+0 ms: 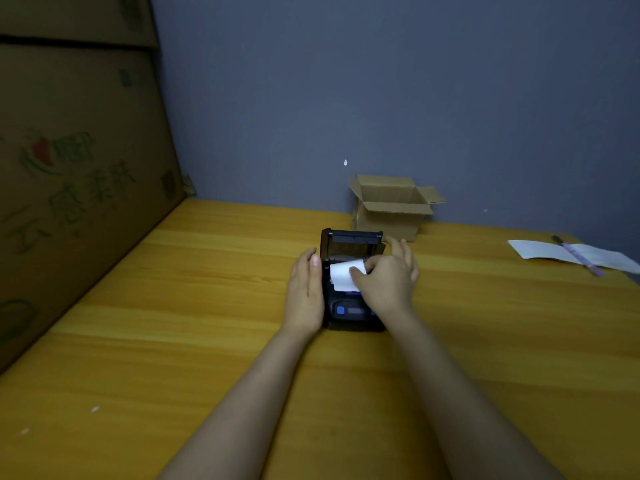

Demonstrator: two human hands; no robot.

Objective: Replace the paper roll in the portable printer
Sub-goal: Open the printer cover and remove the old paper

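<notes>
head view: left hand (304,292) flat, open, bracing left side of printer (349,306) mid-table (173,306), toward far edge. lid up. right hand (384,282) pinching paper (343,275) tail over bay, roll axis left-right, nearer right hand.

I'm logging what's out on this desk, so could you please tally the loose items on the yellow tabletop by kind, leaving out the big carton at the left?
Portable printer, lid open, paper showing: 1
Small open cardboard box: 1
White paper sheet: 1
Purple pen, lying on that sheet: 1
Total: 4
</notes>
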